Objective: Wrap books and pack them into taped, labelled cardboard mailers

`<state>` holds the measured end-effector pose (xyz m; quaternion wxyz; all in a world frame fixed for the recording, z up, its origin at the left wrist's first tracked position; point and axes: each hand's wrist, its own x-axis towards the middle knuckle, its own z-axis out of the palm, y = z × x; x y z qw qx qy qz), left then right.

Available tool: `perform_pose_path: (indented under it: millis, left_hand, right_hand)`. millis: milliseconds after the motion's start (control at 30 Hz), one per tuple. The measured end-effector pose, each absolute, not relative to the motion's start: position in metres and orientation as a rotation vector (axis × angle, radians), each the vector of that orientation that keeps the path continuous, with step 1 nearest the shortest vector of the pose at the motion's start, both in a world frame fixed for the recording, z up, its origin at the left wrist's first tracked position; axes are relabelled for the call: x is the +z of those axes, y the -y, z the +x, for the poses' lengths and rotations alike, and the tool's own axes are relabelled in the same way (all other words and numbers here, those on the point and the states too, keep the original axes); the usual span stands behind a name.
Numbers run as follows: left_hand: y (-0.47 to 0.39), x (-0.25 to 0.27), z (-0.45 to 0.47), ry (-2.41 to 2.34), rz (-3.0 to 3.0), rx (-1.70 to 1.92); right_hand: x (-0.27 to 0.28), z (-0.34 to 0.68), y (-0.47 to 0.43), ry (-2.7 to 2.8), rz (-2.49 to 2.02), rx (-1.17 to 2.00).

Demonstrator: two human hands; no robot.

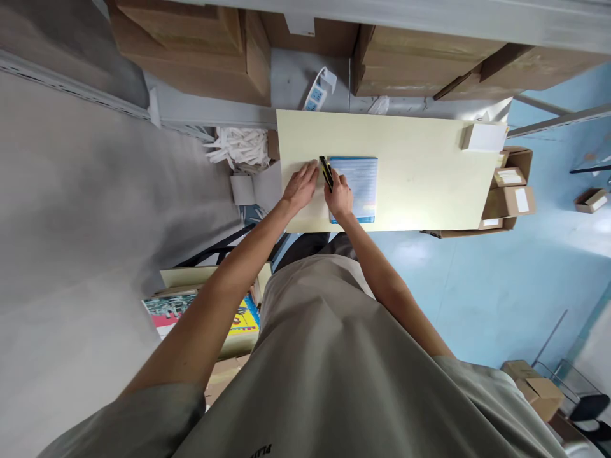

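My right hand point(339, 196) is closed around a black and yellow box cutter point(326, 173), whose tip points away from me and to the left. This hand rests over the left edge of a flat blue-edged pad or booklet point(358, 184) with a pale, line-covered top. My left hand point(302, 184) lies flat on the cream tabletop point(420, 172), fingers stretched forward, just left of the cutter. A pale sheet seems to lie under it, but its edges are hard to make out.
A white box point(484, 137) stands at the table's far right corner. Behind the table are a power strip point(315, 95) and large cardboard boxes point(420, 60) on a shelf. White strips point(241, 146) are heaped at the left; open cartons point(508, 197) stand at the right.
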<state>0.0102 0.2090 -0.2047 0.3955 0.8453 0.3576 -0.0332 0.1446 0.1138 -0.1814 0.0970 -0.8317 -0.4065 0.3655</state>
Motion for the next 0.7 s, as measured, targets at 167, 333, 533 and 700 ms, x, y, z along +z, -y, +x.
perform_pose_path:
  millis: [167, 333, 533, 700]
  left_hand:
    - [-0.211, -0.211, 0.009, -0.883, 2.142, -0.082]
    - [-0.214, -0.214, 0.008, -0.869, 2.172, -0.128]
    - [-0.215, -0.212, 0.009, -0.873, 2.171, -0.111]
    - [-0.215, -0.209, 0.01, -0.867, 2.183, -0.121]
  right_hand:
    - [-0.18, 0.138, -0.111, 1.212, -2.481, 1.094]
    - [-0.179, 0.133, -0.105, 1.224, -2.458, 1.097]
    - [-0.173, 0.131, -0.097, 1.258, -2.49, 1.119]
    - [-0.16, 0.128, -0.086, 1.32, -2.54, 1.155]
